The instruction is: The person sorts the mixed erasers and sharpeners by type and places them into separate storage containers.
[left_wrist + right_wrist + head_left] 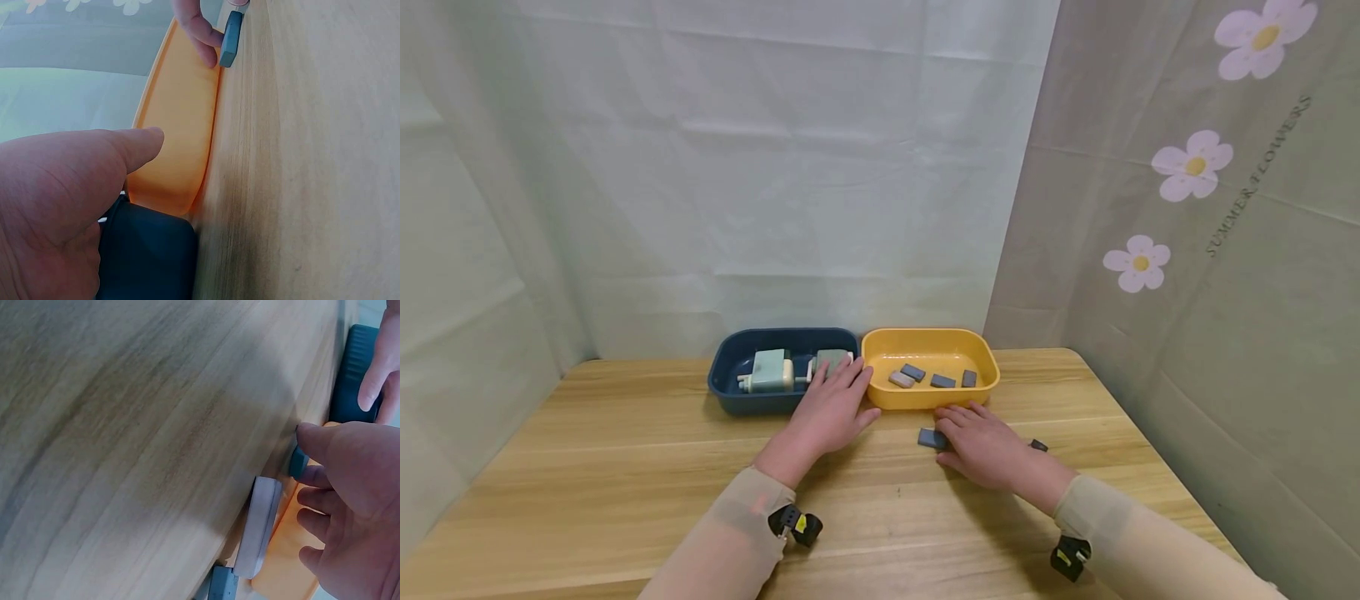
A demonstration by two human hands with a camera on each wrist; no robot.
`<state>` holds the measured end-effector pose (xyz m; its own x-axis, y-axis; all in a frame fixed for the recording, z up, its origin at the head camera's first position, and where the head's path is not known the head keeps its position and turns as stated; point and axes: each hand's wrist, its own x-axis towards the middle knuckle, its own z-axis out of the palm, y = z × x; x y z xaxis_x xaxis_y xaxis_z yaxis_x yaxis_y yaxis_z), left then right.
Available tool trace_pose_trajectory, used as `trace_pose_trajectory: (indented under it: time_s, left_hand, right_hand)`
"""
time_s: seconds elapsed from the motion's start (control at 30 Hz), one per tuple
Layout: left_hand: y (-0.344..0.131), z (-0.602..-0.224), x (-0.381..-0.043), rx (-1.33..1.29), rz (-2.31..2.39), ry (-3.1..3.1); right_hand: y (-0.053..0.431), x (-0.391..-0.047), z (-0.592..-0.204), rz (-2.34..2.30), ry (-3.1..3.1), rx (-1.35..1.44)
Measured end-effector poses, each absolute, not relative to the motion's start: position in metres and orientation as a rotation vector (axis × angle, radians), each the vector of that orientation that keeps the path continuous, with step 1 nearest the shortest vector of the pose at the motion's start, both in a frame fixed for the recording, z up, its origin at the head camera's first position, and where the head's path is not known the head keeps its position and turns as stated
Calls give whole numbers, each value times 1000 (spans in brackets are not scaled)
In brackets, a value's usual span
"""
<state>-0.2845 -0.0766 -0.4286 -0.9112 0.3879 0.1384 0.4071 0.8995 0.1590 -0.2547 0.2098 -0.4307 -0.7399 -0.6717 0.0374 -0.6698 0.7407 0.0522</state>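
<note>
My right hand (985, 446) is in front of the yellow bin (917, 402). Its thumb and index finger pinch a small blue-grey rectangular block (930, 438) close over the table, seen tilted in the left wrist view (231, 39). In the right wrist view a whitish-grey block (257, 528) and another blue block (223, 583) lie below that hand. My left hand (827, 412) reaches with extended fingers over the right end of the navy bin (760, 405), thumb towards the yellow bin. Its fingers partly cover a grey-green boxy object (831, 358) in there.
Several small grey and bluish blocks (943, 382) lie inside the yellow bin. A pale-green and cream boxy item (770, 372) lies in the navy bin. Both bins stand side by side at the back of the wooden table (625, 467), against a hanging cloth (790, 167).
</note>
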Motion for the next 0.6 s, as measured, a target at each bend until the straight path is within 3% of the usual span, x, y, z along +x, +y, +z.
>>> trace_pose_trajectory:
  time_s: [0.6]
  left_hand:
    - [-76, -426, -283, -610, -284, -2970]
  right_hand:
    - [203, -255, -434, -124, -2761, 1076]
